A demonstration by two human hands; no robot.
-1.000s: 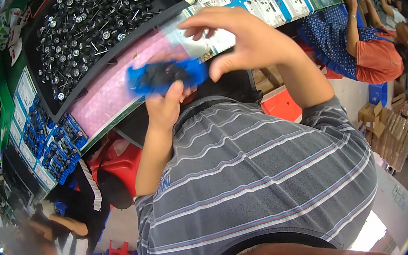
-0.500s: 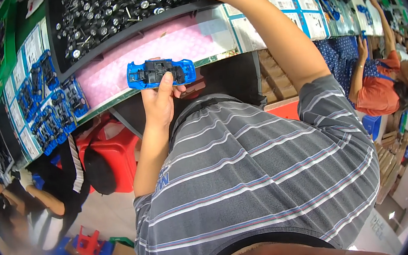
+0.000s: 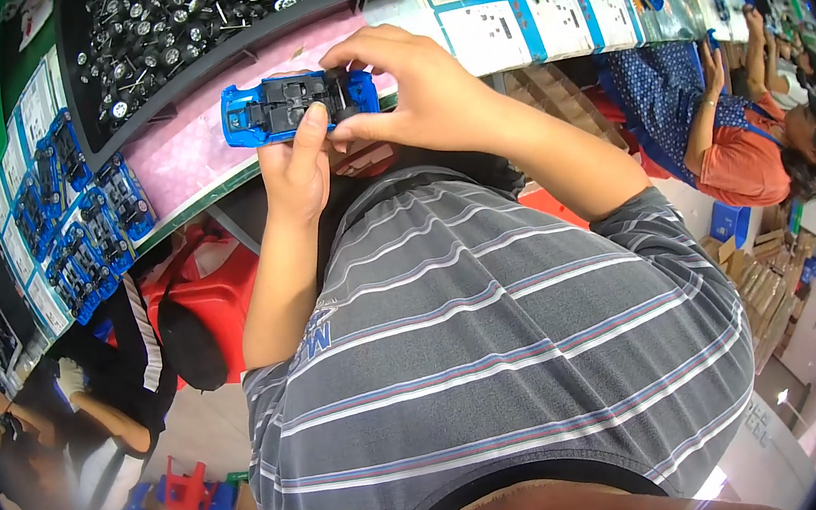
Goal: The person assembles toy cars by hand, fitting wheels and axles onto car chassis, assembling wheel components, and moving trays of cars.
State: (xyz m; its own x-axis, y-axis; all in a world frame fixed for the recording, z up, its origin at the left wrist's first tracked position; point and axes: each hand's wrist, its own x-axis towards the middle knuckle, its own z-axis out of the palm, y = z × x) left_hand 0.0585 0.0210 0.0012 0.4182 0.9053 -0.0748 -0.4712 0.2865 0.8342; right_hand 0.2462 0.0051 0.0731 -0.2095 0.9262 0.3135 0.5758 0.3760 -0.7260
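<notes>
My left hand is closed round a blue toy car body, its black underside turned up and the thumb pressed on it. At the car's right end, my right hand pinches a black wheel axle between thumb and fingers, one wheel at each side of the body. The axle lies across the chassis there; whether it is seated I cannot tell. Just beyond the car stands a black tray heaped with black wheels on metal axles.
Several blue toy cars lie underside up on the bench at left. Printed sheets with blue borders cover the bench at right. A red stool stands below. Co-workers sit at left and at right, one in an orange top.
My right hand has come back from the wheel tray to the car's right end, bringing a wheel axle. The car has shifted slightly left and up in the view.
</notes>
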